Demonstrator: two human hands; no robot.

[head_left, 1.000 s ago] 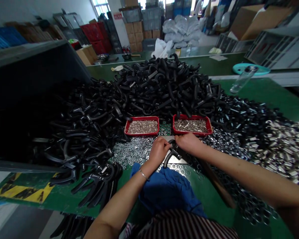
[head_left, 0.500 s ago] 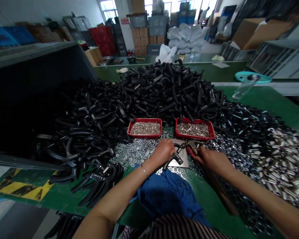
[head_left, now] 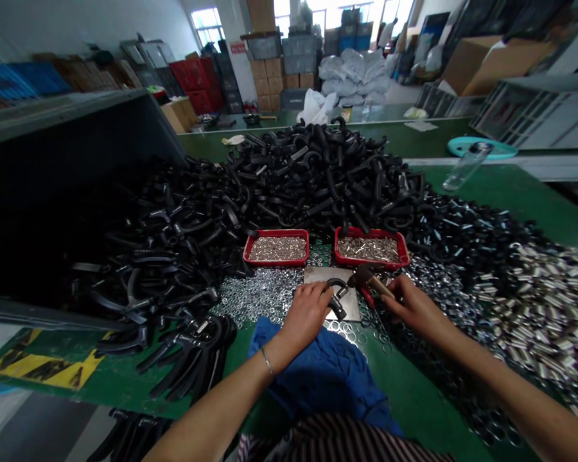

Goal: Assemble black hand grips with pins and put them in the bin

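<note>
My left hand (head_left: 309, 310) is closed on a black curved part (head_left: 336, 307) with a hooked end and a short metal-tipped barrel, held over a flat metal plate (head_left: 349, 307). To the right, my right hand (head_left: 409, 301) grips what looks like a hammer (head_left: 378, 286), with a dark head and a brown handle. The hammer's head hovers near the plate's right edge, beside the hooked part. Under it lies a red-handled tool (head_left: 367, 296), partly hidden. The left fingertips are partly covered by the back of the hand.
Two red trays (head_left: 308, 247) (head_left: 407, 253) of small metal pins stand behind the plate. Beyond them rises a big heap of black curved parts (head_left: 313, 173). Washers (head_left: 264, 292) lie left, metal sleeves (head_left: 544, 321) right. A blue cloth (head_left: 318, 378) hangs at the front edge.
The hammer has swung round, so its handle now points toward me less and its head faces the plate. My left hand has turned flatter over the black part and shifted slightly left.
</note>
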